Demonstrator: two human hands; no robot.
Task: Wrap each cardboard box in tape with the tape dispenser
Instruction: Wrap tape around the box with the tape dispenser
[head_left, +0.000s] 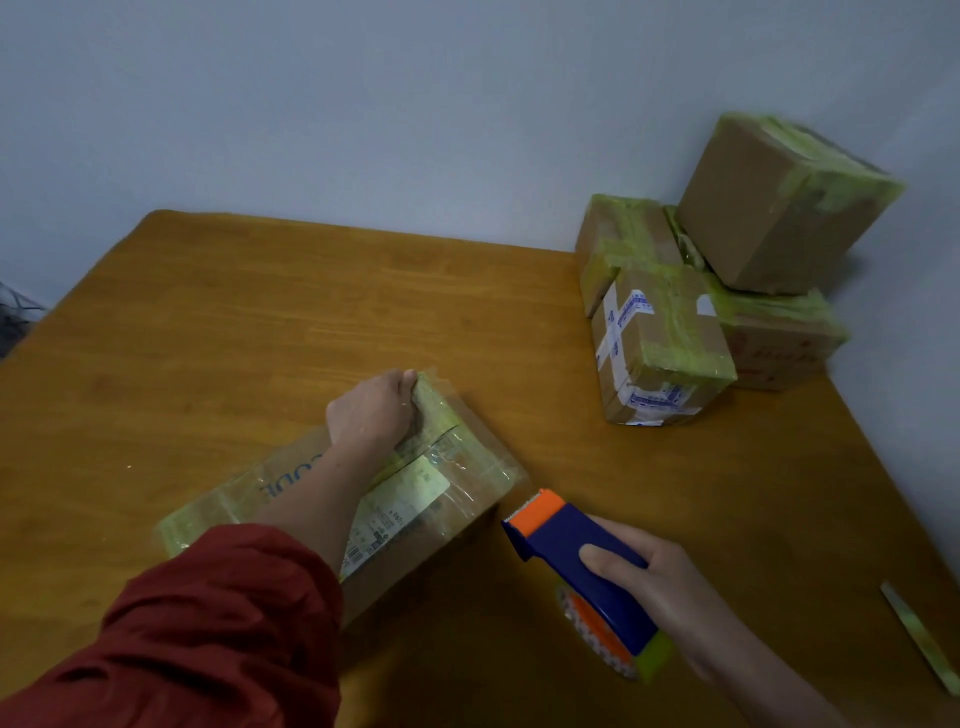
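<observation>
Flat cardboard box (462, 462) lies on the wooden surface (260, 312), centre-left, set at an angle to the near edge. It is closed, so its contents cannot be seen. Greenish clear tape covers its top and far end; a printed shipping label shows through the tape.

Pile of boxes (660, 338) at the far right corner of the surface, against the wall (415, 104) — four visible, all closed and banded with the same greenish tape. Three sit on the surface; the top box (769, 208) rests tilted on the ones below. The front one also carries white-and-blue printed tape.

Left hand (371, 410): arm reaches across the flat box, red sleeve (208, 623) pushed up the forearm. The hand sits at the box's far end, fingers curled over that edge, gripping it.

Right hand (654, 577): wraps around the blue tape dispenser (571, 551), thumb on top. The dispenser's orange toothed end points at the box's near right corner, just beside it; whether they touch — cannot tell. Tape roll (654, 660) sits at the dispenser's near end.

A loose strip (919, 639) lies near the right edge.
</observation>
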